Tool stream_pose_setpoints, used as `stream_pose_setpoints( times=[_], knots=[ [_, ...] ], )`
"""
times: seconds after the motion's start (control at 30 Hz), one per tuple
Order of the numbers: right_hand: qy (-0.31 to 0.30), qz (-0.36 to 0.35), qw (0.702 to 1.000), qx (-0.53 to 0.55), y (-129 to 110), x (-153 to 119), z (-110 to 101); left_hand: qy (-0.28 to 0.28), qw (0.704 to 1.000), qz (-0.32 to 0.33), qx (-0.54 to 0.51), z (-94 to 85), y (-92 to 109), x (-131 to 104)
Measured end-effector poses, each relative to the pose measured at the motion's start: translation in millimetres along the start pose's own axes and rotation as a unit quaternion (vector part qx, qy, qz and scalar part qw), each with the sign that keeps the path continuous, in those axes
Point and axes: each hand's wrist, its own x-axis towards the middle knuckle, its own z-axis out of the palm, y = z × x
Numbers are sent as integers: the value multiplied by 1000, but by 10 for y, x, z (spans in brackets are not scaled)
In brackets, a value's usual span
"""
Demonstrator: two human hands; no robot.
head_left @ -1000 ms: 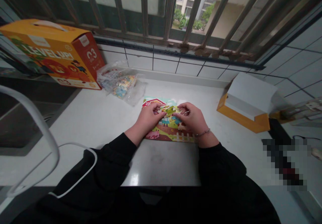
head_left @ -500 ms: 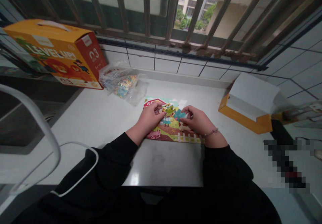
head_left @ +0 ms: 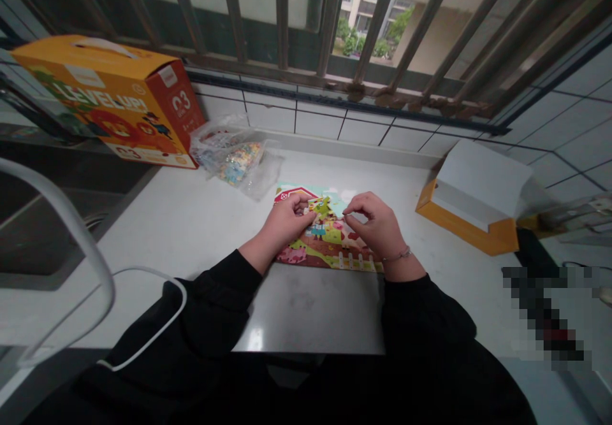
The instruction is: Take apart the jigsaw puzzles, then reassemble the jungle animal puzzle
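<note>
A colourful farm jigsaw puzzle (head_left: 329, 245) lies flat on the white counter, with a red barn at its upper left and a white fence along its lower right. My left hand (head_left: 291, 220) is over the puzzle's left side, its fingers closed on several yellow-green puzzle pieces (head_left: 321, 207). Between the thumb and forefinger of my right hand (head_left: 375, 221) is the edge of a light blue puzzle piece (head_left: 337, 206), which is beside the pieces in the left hand. My hands cover parts of the puzzle.
An orange box (head_left: 109, 103) stands at the back left beside a sink (head_left: 36, 221). Next to it lies a clear plastic bag (head_left: 241, 160) of puzzle pieces. An opened orange-and-white box (head_left: 471, 189) is at the right. A white cable (head_left: 179, 297) loops over my left sleeve.
My right hand has turned, and the piece at its fingertips now shows light blue instead of deeper blue. The left hand has stayed nearly in place with its pieces.
</note>
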Motion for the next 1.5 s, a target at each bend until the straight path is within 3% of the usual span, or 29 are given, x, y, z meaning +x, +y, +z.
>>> stream_pose_setpoints(
  times=[0.23, 0.47, 0.7, 0.83, 0.97, 1.13, 1.2, 1.4, 1.5],
  knots=[
    [-59, -59, 997, 4, 135, -8, 132, -13, 1000, -10, -22, 15, -2, 3],
    [-60, -27, 998, -19, 130, -26, 134, 4, 999, -26, -19, 21, 1, -10],
    [-67, -46, 997, -14, 49, -17, 138, -22, 990, -62, -128, 58, 39, -50],
    [-74, -40, 996, 11, 12, -24, 147, -23, 986, -81, -141, 60, 81, -66],
    [-70, 4, 997, 37, -7, -30, 179, -28, 989, -74, -129, 55, 119, -73],
    [-57, 143, 985, 80, 20, -41, 226, -18, 994, -63, -92, 58, 134, -82],
    [-49, 167, 982, 76, 25, -38, 209, -13, 995, -64, -80, 58, 139, -84],
    [-60, 51, 997, 19, -12, -5, 132, -30, 997, -56, -32, 37, 150, -71],
    [-67, 39, 997, 23, -2, -4, 155, -58, 997, -40, -37, 26, 125, -61]
  ],
)
